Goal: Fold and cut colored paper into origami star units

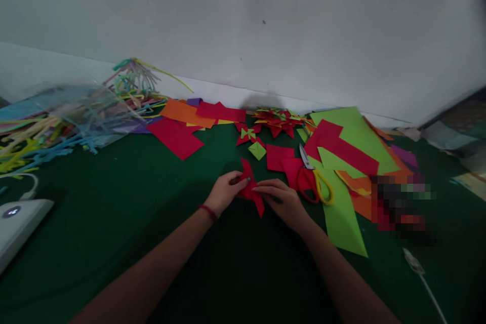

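A red folded paper piece (248, 190) with pointed ends is held just above the green tabletop. My left hand (225, 191) grips its left side, thumb laid across the top and fingers curled behind. My right hand (283, 202) meets its right side, with the fingertips pressed together on the fold; the right thumb is mostly hidden. Beyond my hands lie a small light-green folded square (257, 150) and a red folded piece with a green centre (247, 134). Red paper squares (280, 157) and scissors with red and yellow handles (315, 182) are close to my right hand.
A layered red, orange and green paper flower (276, 120) sits by the wall. Green paper sheets (343, 217) spread at right, red and orange sheets (176, 137) at left. Colourful pipe cleaners (49, 134) fill the far left, above a white power bank (23, 228). A white cable (423, 273) lies right.
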### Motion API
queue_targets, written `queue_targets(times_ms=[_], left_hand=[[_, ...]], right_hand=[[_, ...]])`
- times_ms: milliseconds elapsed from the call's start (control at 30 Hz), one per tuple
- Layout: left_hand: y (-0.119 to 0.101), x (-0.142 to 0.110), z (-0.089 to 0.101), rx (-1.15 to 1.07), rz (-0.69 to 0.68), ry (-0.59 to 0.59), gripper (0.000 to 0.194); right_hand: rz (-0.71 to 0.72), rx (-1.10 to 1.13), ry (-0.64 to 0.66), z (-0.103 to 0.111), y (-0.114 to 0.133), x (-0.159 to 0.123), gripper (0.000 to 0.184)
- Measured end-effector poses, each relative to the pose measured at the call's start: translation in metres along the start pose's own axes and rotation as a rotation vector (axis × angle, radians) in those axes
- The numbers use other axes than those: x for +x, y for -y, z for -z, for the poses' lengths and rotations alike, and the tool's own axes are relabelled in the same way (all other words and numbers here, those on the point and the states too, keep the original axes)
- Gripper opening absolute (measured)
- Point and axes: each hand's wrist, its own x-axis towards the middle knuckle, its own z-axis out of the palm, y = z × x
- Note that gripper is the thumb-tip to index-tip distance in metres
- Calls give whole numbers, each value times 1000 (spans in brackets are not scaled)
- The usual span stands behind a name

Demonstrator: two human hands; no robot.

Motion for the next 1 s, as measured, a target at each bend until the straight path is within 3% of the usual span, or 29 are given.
queue_targets(times_ms=[167, 400, 600, 800, 1000], left_hand=[[-7, 6, -5, -10, 14, 50, 25], [-7, 14, -4, -53, 36, 81, 24], [5, 17, -5, -135, 22, 60, 26], [4, 17, -5, -192, 31, 86, 26], [9, 19, -5, -162, -13, 94, 23]], right_hand=[[46, -46, -22, 7, -3, 7, 23], [52, 111, -72, 4, -17, 18, 15], [-137, 295, -278, -15, -20, 19, 5], [-273, 297, -333, -21, -17, 21, 9], [-413, 377, -404, -22, -15, 21, 32]])
